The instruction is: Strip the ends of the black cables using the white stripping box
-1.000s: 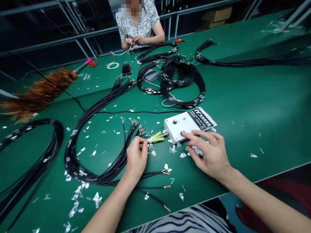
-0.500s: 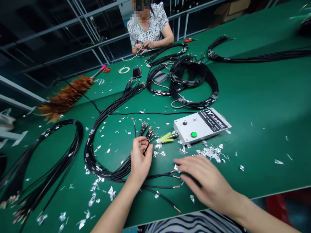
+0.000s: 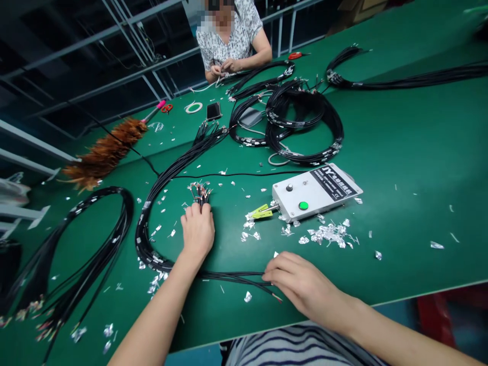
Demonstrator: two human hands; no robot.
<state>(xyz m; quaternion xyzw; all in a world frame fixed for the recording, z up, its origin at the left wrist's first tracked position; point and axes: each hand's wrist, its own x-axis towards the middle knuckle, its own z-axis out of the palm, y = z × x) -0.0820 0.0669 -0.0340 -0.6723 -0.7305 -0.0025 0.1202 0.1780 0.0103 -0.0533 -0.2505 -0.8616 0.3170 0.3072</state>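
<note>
My left hand (image 3: 198, 231) is closed around a bunch of black cables, whose stripped copper ends (image 3: 200, 192) stick out beyond the fingers. These belong to a long curved bundle of black cables (image 3: 143, 229) marked with white labels. Several loose black cables (image 3: 232, 276) run from beneath my left wrist towards the right. At their ends my right hand (image 3: 301, 282) is closed, fingertips pinched on them; one cable end with a reddish wire shows below the fingers. Beyond my hands lies a white control box (image 3: 301, 195) with a green button and a yellow-green clip (image 3: 261, 212) on its shaft.
Foil scraps (image 3: 331, 231) litter the green table (image 3: 404, 203). Coiled black cables (image 3: 337, 137) lie behind the box, another looped bundle (image 3: 124, 213) at left. Further back are a feather duster (image 3: 107, 150), a phone (image 3: 213, 111) and a co-worker (image 3: 232, 40) handling a cable.
My left hand has moved left and turned knuckles up over the gathered cables. My right hand has shifted slightly left and closed on the loose cable ends.
</note>
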